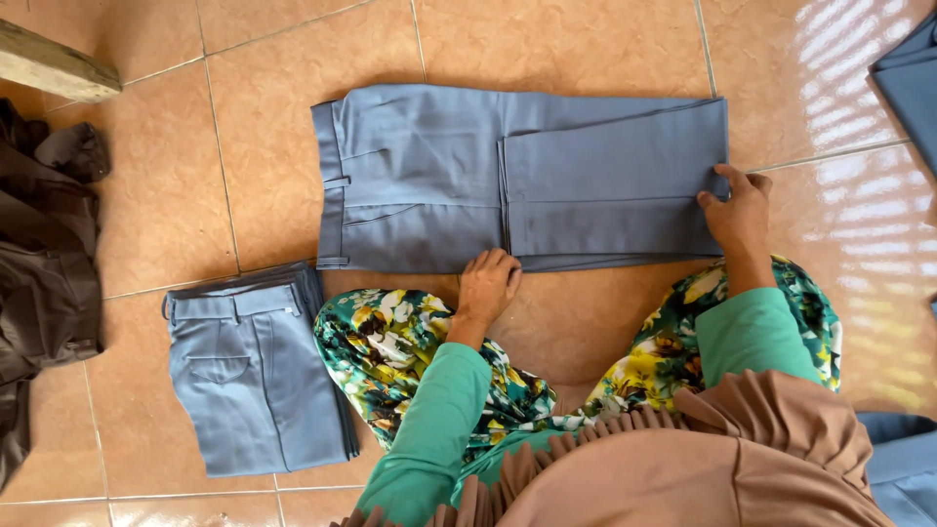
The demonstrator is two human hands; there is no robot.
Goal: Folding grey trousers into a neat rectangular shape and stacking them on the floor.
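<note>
A pair of blue-grey trousers point(420, 176) lies flat on the tiled floor, legs folded back over themselves toward the waistband at the left. My left hand point(488, 286) presses down on the near edge of the trousers, close to the folded leg ends. My right hand point(737, 210) grips the fold at the right end, thumb on top of the cloth. Both arms wear green sleeves. My knees in floral cloth rest just below the trousers.
A folded stack of the same blue-grey trousers point(256, 371) sits at the lower left. Dark brown garments point(44, 263) are heaped at the left edge. More blue cloth point(913, 78) shows at the top right and lower right corners. A wooden plank point(49, 63) lies top left.
</note>
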